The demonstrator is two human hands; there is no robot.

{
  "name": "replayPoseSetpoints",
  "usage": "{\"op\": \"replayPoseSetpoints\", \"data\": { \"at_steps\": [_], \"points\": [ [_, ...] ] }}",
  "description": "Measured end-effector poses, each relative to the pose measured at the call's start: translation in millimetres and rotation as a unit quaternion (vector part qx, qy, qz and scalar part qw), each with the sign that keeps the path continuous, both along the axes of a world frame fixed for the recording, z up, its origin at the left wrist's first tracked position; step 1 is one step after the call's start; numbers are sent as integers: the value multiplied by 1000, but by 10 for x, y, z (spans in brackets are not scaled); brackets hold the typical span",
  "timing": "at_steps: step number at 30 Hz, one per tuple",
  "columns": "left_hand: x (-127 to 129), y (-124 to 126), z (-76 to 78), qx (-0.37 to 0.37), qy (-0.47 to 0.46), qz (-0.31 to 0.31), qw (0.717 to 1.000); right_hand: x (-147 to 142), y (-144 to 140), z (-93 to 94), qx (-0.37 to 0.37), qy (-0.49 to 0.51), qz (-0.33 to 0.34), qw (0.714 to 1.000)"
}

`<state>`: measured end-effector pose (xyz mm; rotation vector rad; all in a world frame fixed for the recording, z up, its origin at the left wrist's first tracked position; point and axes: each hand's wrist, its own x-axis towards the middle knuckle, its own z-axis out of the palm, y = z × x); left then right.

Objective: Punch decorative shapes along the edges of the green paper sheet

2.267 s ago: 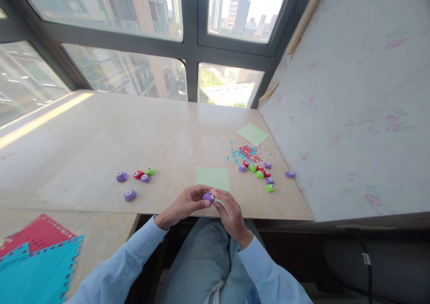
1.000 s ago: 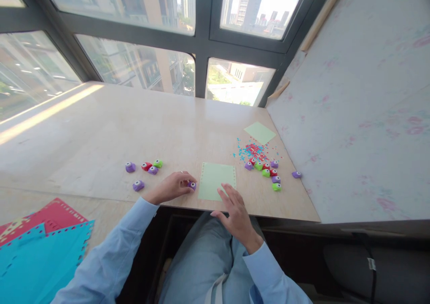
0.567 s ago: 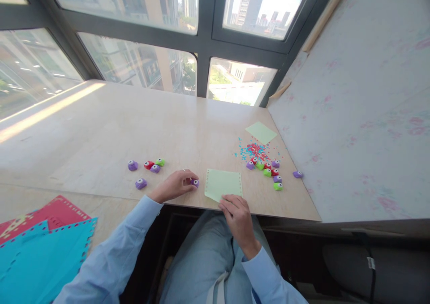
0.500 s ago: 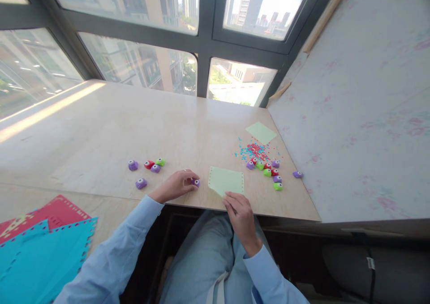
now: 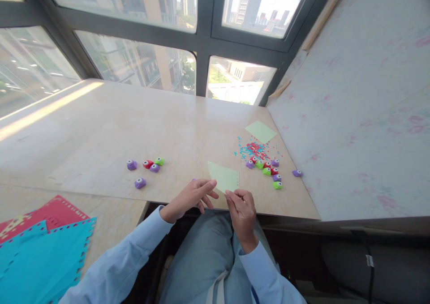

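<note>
The right hand (image 5: 242, 207) pinches the near corner of a pale green paper sheet (image 5: 223, 177), lifting that corner off the worktop (image 5: 134, 125) near its front edge. The left hand (image 5: 193, 197) reaches toward the sheet's left edge with fingers spread loosely, holding nothing. A purple craft punch (image 5: 194, 179) lies just behind the left hand, mostly hidden by it. To the left sit a cluster of four small punches (image 5: 145, 164) and one separate purple punch (image 5: 140, 183). To the right lie a second group of punches (image 5: 265, 169), scattered paper confetti (image 5: 251, 149) and another green sheet (image 5: 260, 131). Red and teal foam sheets (image 5: 40, 241) lie at far left.
</note>
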<state>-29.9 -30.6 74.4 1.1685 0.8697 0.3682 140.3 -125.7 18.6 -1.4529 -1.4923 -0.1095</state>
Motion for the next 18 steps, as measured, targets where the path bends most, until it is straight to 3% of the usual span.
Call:
{"op": "replayPoseSetpoints", "data": {
  "at_steps": [3, 6, 8, 10, 12, 14, 16, 18],
  "points": [
    [73, -65, -114, -66, -39, 24, 997, 29, -32, 17, -13, -10, 55, 998],
    [81, -63, -200, -52, -54, 33, 997, 99, -79, -12, -38, 16, 98, 994],
    [69, -47, -225, -19, -58, 31, 998, 167, -106, -44, -63, 87, 82, 991],
    [57, -29, -237, 6, -61, 31, 998, 264, -112, -56, -99, 213, 20, 972],
    [50, -14, -246, 21, -58, 28, 998, 391, -88, -26, -141, 375, -31, 916],
    [49, -6, -249, 31, -50, 19, 998, 532, -35, 43, -190, 529, 29, 827],
    [52, -8, -239, 47, -42, 3, 998, 652, 37, 124, -280, 595, 132, 742],
    [49, -13, -213, 69, -32, -22, 997, 731, 121, 179, -346, 581, 156, 720]
  ]
}}
